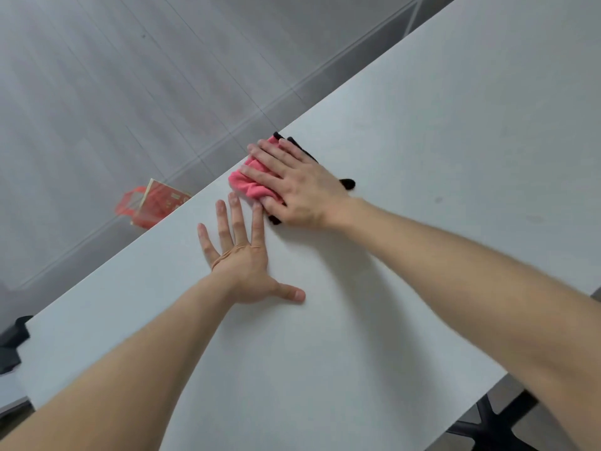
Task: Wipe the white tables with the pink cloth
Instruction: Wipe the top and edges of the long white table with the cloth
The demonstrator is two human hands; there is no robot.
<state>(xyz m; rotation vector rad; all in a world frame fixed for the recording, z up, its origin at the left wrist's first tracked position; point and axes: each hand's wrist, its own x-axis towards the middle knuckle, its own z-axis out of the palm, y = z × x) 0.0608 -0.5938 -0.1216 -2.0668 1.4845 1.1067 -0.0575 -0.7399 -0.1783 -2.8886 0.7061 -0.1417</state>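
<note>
Bare forearms, 2 of them, reach in from the bottom corners across a white table [422,157] whose matte top runs diagonally from lower left to upper right. Past its far edge lies a pale grey floor [113,92] marked with long plank lines. A red, see-through bag or box [153,203] stands on the floor just beyond the table edge. A black chair base [487,421] shows under the table's near corner at lower right, and a dark object [13,340], too cut off to identify, sits at the left border. The left hand [242,265] lies palm down on the bare tabletop, its fingers straight and fanned apart and its thumb stretched out to the side. The right hand [299,187] presses flat on the pink cloth [247,183], fingers straight and slightly spread. This cloth is bunched into soft folds with black fabric showing around it, and it sits right at the table's far edge, just beyond the left hand's fingertips.
</note>
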